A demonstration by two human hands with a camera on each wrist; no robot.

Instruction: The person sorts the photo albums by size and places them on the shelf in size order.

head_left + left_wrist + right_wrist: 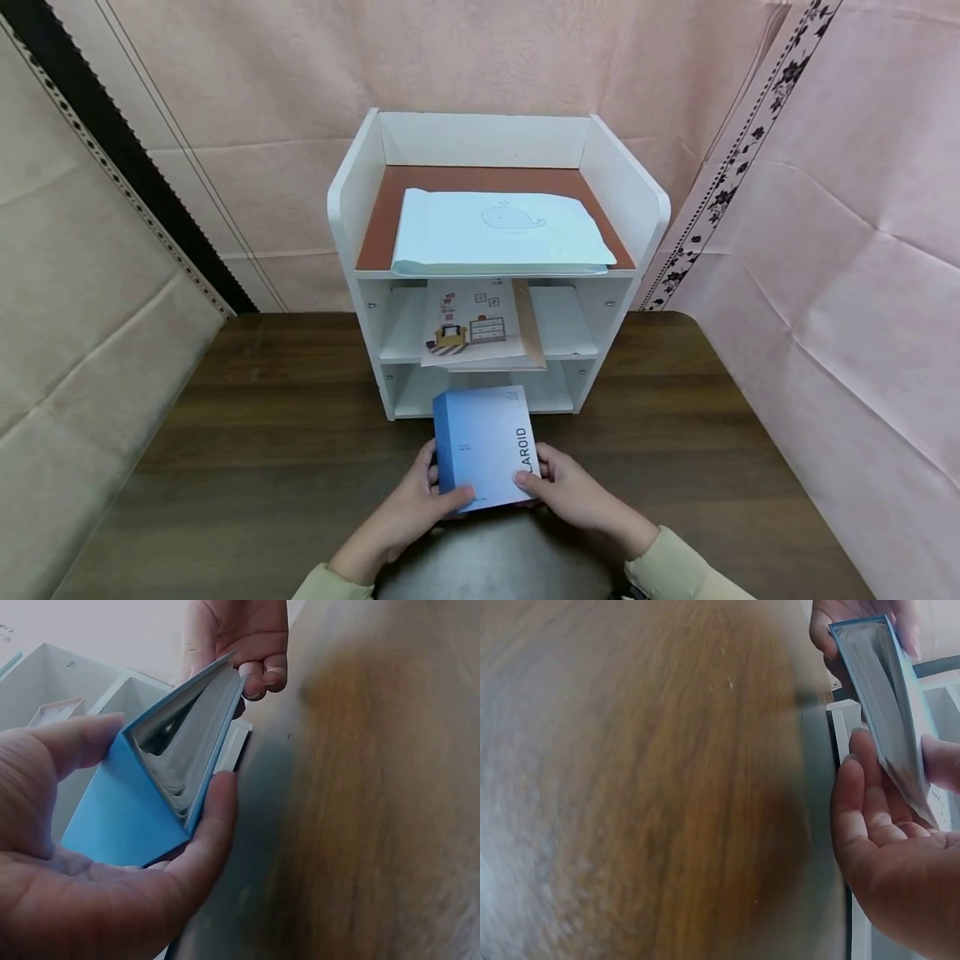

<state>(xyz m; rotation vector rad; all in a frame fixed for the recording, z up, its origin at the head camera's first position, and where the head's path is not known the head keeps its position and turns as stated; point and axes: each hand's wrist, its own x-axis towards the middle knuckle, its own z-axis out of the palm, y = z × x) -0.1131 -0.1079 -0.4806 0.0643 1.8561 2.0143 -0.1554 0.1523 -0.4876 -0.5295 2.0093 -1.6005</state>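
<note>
Both hands hold a blue photo album (483,442) in front of the shelf, over the dark wooden table. Its cover fades from blue to pale and carries the letters "LAROID". The left hand (412,504) grips the spine side, thumb on the front cover. On the opposite side, the right hand (573,496) holds the lower edge, its thumb on the cover and its fingers underneath. From the left wrist view the album (154,769) shows clear, sleeve-like pages between covers that stand slightly apart. The right wrist view shows these page edges (877,682) too.
A white tiered shelf (611,192) stands at the table's back. On its brown top lies a pale blue sheet (502,229) with a whale drawing. A printed booklet (476,321) and brown card stick out of the middle tier. Pink cloth (832,275) hangs around the table (247,467).
</note>
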